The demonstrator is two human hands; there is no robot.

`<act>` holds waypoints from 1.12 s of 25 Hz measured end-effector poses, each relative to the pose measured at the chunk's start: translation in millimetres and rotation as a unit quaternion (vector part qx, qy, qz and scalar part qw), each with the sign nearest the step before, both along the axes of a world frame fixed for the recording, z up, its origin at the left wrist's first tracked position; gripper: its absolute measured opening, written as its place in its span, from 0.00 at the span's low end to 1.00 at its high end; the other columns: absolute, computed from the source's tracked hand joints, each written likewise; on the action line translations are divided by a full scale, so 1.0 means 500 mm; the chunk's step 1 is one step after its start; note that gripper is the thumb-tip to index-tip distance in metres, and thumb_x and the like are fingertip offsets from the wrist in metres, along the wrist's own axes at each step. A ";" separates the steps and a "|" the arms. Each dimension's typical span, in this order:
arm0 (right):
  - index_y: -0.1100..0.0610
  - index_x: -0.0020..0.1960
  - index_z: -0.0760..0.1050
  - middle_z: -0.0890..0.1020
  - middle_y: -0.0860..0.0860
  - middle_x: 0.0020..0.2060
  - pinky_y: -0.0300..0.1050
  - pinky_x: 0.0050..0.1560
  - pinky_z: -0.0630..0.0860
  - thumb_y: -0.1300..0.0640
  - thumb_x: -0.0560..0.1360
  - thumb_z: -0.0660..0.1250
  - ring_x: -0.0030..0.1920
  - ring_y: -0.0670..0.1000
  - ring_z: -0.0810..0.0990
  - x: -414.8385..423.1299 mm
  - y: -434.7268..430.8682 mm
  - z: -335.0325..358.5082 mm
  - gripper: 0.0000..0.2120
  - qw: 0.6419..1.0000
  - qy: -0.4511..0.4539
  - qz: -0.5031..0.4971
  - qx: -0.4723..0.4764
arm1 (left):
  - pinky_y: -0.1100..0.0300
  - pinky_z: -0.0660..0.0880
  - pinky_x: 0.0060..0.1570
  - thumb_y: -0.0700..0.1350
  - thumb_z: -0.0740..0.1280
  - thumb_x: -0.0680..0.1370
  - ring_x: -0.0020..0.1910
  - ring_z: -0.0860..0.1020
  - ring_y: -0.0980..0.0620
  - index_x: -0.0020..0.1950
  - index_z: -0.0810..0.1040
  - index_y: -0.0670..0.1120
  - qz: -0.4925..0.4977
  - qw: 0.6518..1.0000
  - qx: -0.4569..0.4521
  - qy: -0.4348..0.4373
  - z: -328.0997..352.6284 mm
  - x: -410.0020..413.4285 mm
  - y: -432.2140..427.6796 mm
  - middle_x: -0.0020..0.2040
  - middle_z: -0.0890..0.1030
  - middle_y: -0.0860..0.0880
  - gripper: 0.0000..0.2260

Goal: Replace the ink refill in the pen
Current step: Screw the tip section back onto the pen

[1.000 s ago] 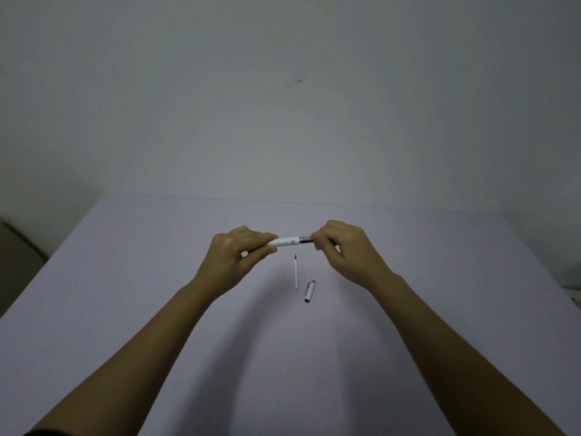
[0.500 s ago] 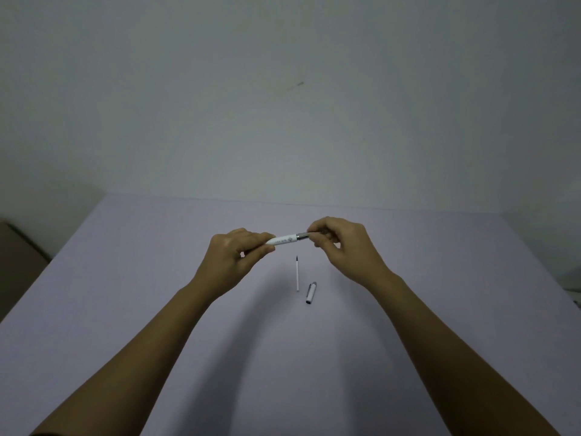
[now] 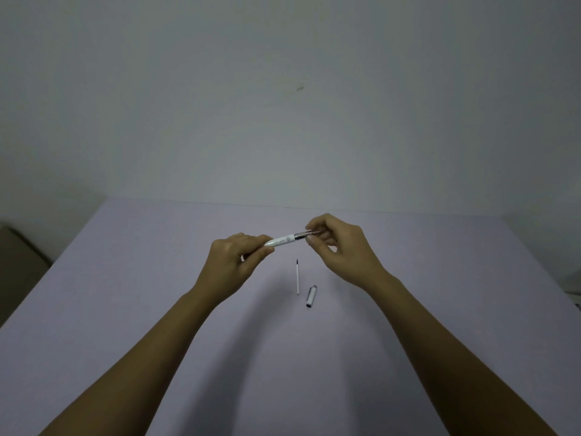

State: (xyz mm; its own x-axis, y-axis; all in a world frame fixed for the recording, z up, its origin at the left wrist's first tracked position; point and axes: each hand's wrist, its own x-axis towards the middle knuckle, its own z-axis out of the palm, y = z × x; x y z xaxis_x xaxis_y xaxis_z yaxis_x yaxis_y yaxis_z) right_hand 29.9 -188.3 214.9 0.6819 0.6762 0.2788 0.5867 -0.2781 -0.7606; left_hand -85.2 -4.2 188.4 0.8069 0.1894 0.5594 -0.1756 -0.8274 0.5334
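Observation:
A white pen [image 3: 283, 240] with a small printed pattern is held level above the table between both hands. My left hand [image 3: 234, 264] grips its left end. My right hand [image 3: 338, 247] pinches the dark grip section at the right end with thumb and fingertips. On the table below lies a thin white ink refill [image 3: 297, 276] with a dark tip pointing away from me. Just right of the refill lies the white pen cap [image 3: 311, 296] with grey ends.
A pale lilac table [image 3: 125, 309] fills the lower view and meets a plain grey wall at its far edge. A brownish box-like object [image 3: 19, 265] stands off the table's left side.
My right hand has risen a little and turned at the pen's grip end, fingers shifting on it. The pen now tilts slightly up to the right. Refill and cap have not moved.

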 end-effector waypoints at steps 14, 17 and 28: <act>0.54 0.44 0.77 0.82 0.50 0.36 0.38 0.43 0.78 0.56 0.76 0.64 0.38 0.47 0.81 0.003 -0.006 0.010 0.05 0.999 -0.030 -0.012 0.011 | 0.73 0.65 0.32 0.50 0.63 0.75 0.33 0.72 0.54 0.49 0.82 0.46 -0.011 1.000 -0.014 -0.019 0.004 0.003 -0.015 0.30 0.79 0.49 0.12; 0.53 0.49 0.77 0.82 0.51 0.40 0.35 0.43 0.77 0.53 0.75 0.65 0.39 0.43 0.79 0.000 -0.005 0.009 0.06 1.000 -0.024 -0.002 0.012 | 0.74 0.64 0.33 0.50 0.63 0.75 0.33 0.72 0.54 0.49 0.82 0.46 -0.009 1.000 -0.013 -0.015 0.006 0.006 -0.016 0.30 0.80 0.49 0.12; 0.49 0.51 0.74 0.79 0.40 0.41 0.29 0.48 0.76 0.58 0.73 0.68 0.43 0.40 0.80 0.008 -0.014 0.011 0.09 0.998 -0.020 0.055 -0.002 | 0.71 0.65 0.34 0.51 0.62 0.75 0.33 0.72 0.53 0.49 0.82 0.46 -0.009 1.000 -0.009 -0.011 0.001 -0.001 -0.015 0.31 0.80 0.49 0.12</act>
